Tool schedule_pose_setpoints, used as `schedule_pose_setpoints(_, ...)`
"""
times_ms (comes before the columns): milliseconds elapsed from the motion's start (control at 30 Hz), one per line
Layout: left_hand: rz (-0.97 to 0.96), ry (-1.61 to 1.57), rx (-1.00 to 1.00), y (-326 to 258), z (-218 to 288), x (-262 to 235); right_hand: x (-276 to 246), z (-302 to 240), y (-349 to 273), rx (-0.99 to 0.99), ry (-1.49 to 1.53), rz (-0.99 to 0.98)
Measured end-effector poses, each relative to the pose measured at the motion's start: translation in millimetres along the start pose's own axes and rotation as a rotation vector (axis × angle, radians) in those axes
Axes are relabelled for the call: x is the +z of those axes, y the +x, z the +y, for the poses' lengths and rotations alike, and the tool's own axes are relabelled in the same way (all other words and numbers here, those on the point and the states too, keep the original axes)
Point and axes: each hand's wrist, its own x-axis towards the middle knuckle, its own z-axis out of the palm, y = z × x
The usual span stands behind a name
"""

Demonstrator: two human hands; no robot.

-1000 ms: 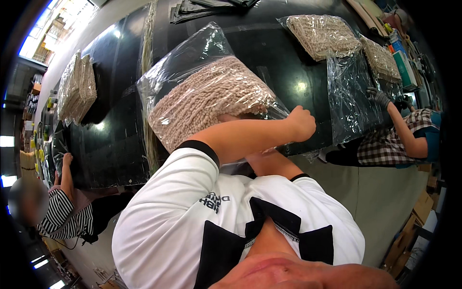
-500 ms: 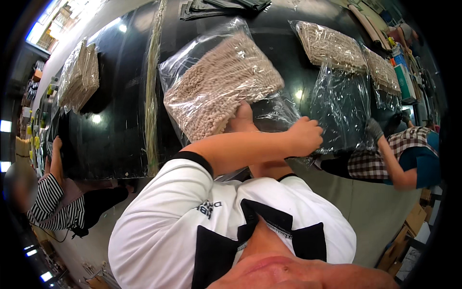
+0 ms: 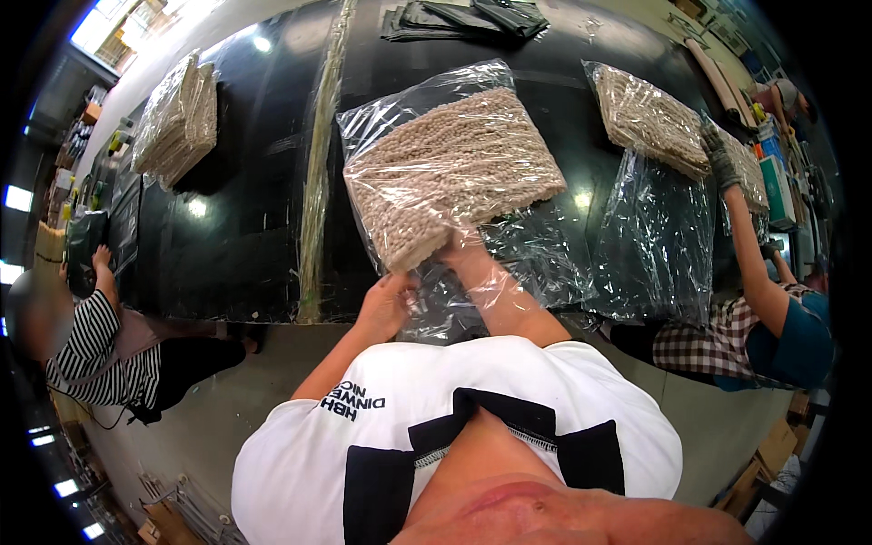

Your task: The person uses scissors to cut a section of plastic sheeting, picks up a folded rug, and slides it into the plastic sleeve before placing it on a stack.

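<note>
In front of me a beige, nubbly folded mat lies inside a clear plastic bag, whose loose open end hangs toward me. My right hand reaches into the bag, and film covers its forearm. It touches the mat's near edge; its fingers are hidden at that edge. By the mat's lower left corner, my left hand is closed on the bag's edge, with its fingertips pressed together.
Bagged mats stand at left and right on the black table. A bundle of clear strips crosses it. Dark folded sheets lie at the far edge. A striped-shirted person and a gloved co-worker flank me.
My left hand has swung back from the bag's right side to its lower left edge. My right hand stays at the mat. The right co-worker's glove has moved up onto a bagged mat.
</note>
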Motion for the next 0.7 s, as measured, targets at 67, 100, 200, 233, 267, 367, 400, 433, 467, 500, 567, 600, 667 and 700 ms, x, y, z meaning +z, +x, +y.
schedule_pose_setpoints(67, -0.115, 0.108, 0.036, 7.4, -4.0, 1.3, 27.9, -1.2, 7.7, -0.021, -0.040, -0.028)
schedule_pose_setpoints(100, -0.089, 0.214, 0.045, 2.0, 2.4, 12.3, 42.3, -1.2, 13.1, -0.030, -0.059, -0.044)
schedule_pose_setpoints(200, -0.182, 0.423, 0.063, -16.1, 13.0, 44.1, 52.8, -24.8, 64.5, -0.152, -0.100, 0.034)
schedule_pose_setpoints(233, -0.236, 0.474, 0.066, -18.9, 14.3, 47.6, 50.7, -33.8, 84.1, -0.122, -0.081, 0.042)
schedule_pose_setpoints(267, -0.230, 0.500, 0.035, -18.6, 17.2, 46.9, 53.9, -37.4, 98.5, -0.145, -0.195, 0.124)
schedule_pose_setpoints(367, -0.111, 0.465, -0.120, -8.3, 22.8, 33.3, 42.5, -30.4, 109.7, -0.108, -0.247, 0.228)
schedule_pose_setpoints(400, -0.113, 0.439, -0.115, -6.4, 21.0, 27.9, 44.2, -24.1, 106.3, -0.132, -0.200, 0.313)
schedule_pose_setpoints(433, -0.161, 0.484, -0.119, -5.2, 17.4, 18.6, 37.3, -19.4, 108.2, -0.135, -0.141, 0.220)
schedule_pose_setpoints(467, -0.229, 0.560, -0.100, -7.9, 13.5, 22.4, 14.0, -33.9, 112.6, -0.204, -0.440, 0.137)
schedule_pose_setpoints(500, -0.266, 0.619, -0.084, -11.3, 8.7, 20.7, 17.6, -38.4, 114.7, -0.175, -0.612, 0.153)
schedule_pose_setpoints(567, -0.302, 0.570, -0.124, -15.9, 6.5, 16.0, 65.9, -42.7, 114.5, -0.033, -0.837, 0.267)
schedule_pose_setpoints(600, -0.321, 0.553, -0.148, -18.6, 9.3, 15.5, 96.9, -43.9, 110.7, 0.066, -0.875, 0.374)
schedule_pose_setpoints(667, -0.361, 0.529, -0.168, -11.5, 18.5, 24.4, 59.9, -67.5, 125.6, -0.009, -0.663, 0.246)
schedule_pose_setpoints(700, -0.347, 0.490, -0.173, -9.7, 20.7, 21.7, 62.8, -63.0, 126.4, -0.006, -0.568, 0.169)
